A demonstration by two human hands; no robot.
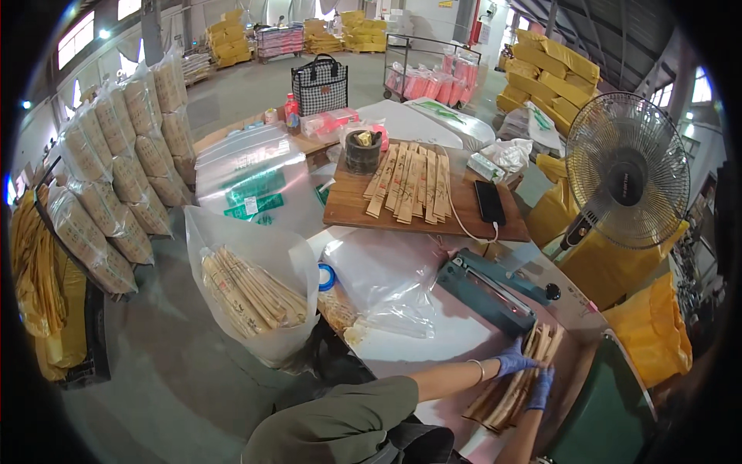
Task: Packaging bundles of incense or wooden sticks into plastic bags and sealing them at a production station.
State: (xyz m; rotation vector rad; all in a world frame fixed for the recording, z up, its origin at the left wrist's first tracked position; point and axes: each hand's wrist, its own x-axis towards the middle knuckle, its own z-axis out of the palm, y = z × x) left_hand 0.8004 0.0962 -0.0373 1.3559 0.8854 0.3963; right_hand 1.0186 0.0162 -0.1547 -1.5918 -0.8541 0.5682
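Note:
Both my hands wear purple-blue gloves and are at the lower right of the worktable. My left hand [513,360] closes on the far part of a bundle of long, slim beige printed packets [506,398], which look like paper-wrapped chopsticks. From the near right side my right hand [540,389] grips the same bundle, its fingers partly hidden. The packets slant across the table, their far ends fanning apart slightly past my hands. Just beyond them lies a green bag sealer [487,294]. More such packets fill a clear plastic bag [251,298] to the left.
On a raised wooden board [348,203] rest several loose packets [410,182], a dark round pot [363,155] and a phone [488,203] with a cable. Empty clear bags [379,282] and a blue tape roll [326,277] lie nearby. A fan [627,172] stands right, by a green bin [607,410].

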